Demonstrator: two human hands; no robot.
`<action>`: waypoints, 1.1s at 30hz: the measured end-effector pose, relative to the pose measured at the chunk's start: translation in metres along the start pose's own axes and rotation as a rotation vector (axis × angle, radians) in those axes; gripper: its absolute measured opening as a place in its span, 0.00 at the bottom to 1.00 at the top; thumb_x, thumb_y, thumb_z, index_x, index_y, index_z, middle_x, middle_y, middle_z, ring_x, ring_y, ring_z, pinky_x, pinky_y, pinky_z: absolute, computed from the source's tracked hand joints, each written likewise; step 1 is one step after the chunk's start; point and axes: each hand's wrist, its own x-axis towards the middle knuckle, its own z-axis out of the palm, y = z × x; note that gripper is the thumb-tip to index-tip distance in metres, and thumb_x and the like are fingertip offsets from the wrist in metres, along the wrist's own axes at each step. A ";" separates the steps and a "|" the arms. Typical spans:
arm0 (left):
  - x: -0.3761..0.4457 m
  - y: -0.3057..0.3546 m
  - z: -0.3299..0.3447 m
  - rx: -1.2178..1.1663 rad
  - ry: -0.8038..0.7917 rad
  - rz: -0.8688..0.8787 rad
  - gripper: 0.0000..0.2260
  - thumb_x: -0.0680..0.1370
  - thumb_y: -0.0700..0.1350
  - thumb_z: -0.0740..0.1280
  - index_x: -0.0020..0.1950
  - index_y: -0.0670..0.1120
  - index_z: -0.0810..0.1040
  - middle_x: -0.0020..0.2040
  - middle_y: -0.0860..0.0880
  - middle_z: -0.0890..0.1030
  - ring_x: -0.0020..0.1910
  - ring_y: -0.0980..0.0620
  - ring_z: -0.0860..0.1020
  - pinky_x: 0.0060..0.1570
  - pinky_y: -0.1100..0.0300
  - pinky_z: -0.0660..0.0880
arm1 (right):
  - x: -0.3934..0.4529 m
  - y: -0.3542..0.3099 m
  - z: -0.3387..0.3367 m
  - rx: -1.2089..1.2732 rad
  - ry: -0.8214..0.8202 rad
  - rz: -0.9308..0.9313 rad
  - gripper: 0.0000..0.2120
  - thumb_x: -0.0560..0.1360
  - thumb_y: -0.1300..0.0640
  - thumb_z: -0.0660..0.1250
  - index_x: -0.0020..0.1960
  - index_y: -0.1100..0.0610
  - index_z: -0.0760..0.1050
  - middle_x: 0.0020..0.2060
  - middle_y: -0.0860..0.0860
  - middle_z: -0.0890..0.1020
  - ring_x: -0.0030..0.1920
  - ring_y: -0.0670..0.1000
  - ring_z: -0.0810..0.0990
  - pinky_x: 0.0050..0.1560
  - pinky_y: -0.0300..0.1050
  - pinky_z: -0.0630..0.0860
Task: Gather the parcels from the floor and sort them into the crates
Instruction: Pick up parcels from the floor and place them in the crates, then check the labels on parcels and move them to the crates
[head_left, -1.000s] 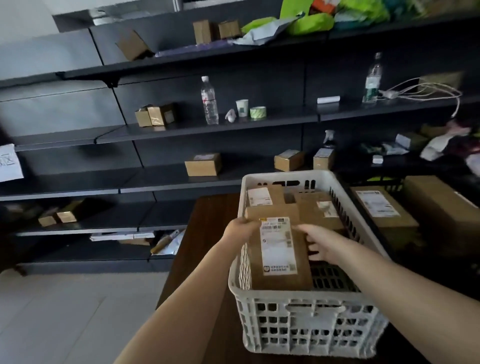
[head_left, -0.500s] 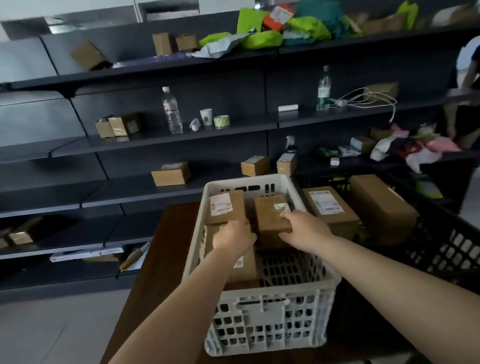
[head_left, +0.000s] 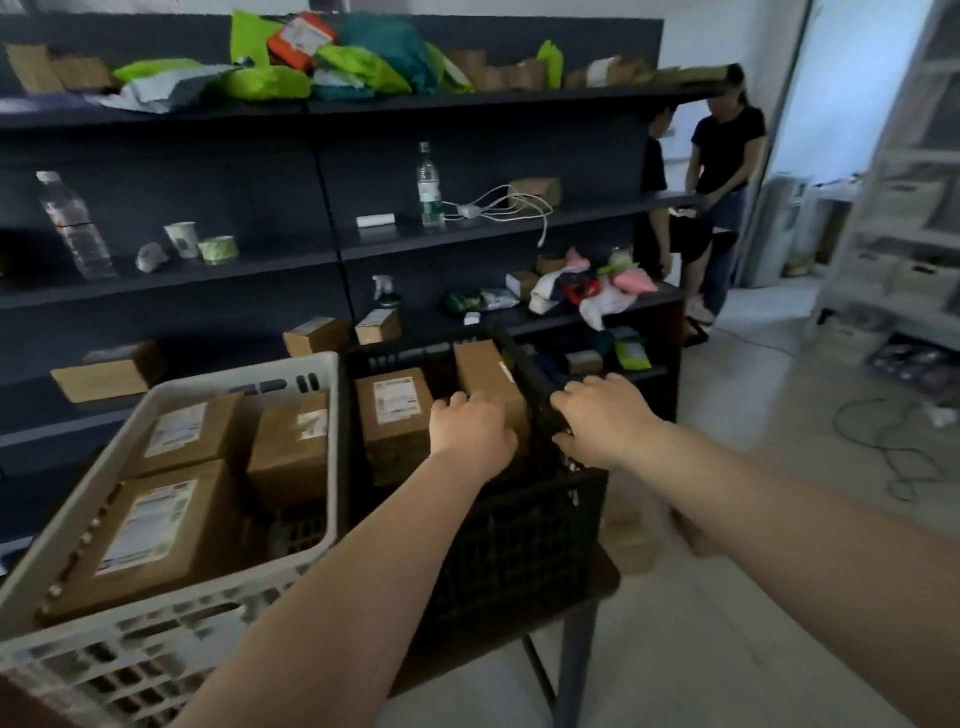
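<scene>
Two crates sit side by side on the dark table (head_left: 597, 584) in front of me: a white crate (head_left: 171, 395) on my left and a black crate (head_left: 519, 525) on my right. I count three cardboard parcels in the white one: a large labelled box (head_left: 150, 535) nearest me, a flatter one (head_left: 182, 431) behind it, and a smaller box (head_left: 291, 447) to their right. In the black crate a labelled parcel (head_left: 392, 410) stands toward the left wall, and a plain brown box (head_left: 485, 376) leans tilted beside it. My left hand (head_left: 470, 428) is down inside the black crate with its fingers curled against that tilted box, though I cannot tell whether it truly grips it. My right hand (head_left: 602, 418) curls over the black crate's right rim and holds it. Behind the crates, dark shelving (head_left: 332, 260) carries bottles, cups and more boxes. Two people (head_left: 711, 187) stand at the far end.
</scene>
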 end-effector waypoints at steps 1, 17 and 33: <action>0.005 0.018 0.001 -0.015 0.003 0.019 0.16 0.78 0.52 0.58 0.63 0.47 0.71 0.60 0.45 0.75 0.60 0.43 0.71 0.58 0.48 0.67 | -0.009 0.016 0.008 0.010 0.014 0.019 0.19 0.76 0.43 0.58 0.61 0.54 0.70 0.56 0.52 0.76 0.58 0.56 0.73 0.56 0.51 0.68; 0.150 0.218 0.038 -0.106 -0.057 0.147 0.19 0.78 0.53 0.59 0.66 0.48 0.69 0.62 0.46 0.73 0.62 0.43 0.70 0.59 0.48 0.66 | -0.056 0.223 0.088 0.046 -0.022 0.277 0.21 0.74 0.39 0.60 0.60 0.53 0.70 0.54 0.51 0.77 0.56 0.54 0.75 0.55 0.50 0.66; 0.370 0.298 0.110 0.009 -0.155 0.060 0.17 0.78 0.51 0.59 0.66 0.49 0.69 0.62 0.47 0.73 0.62 0.44 0.70 0.59 0.49 0.66 | 0.070 0.430 0.206 0.120 -0.117 0.191 0.21 0.74 0.41 0.60 0.60 0.53 0.70 0.54 0.52 0.77 0.55 0.55 0.74 0.53 0.50 0.66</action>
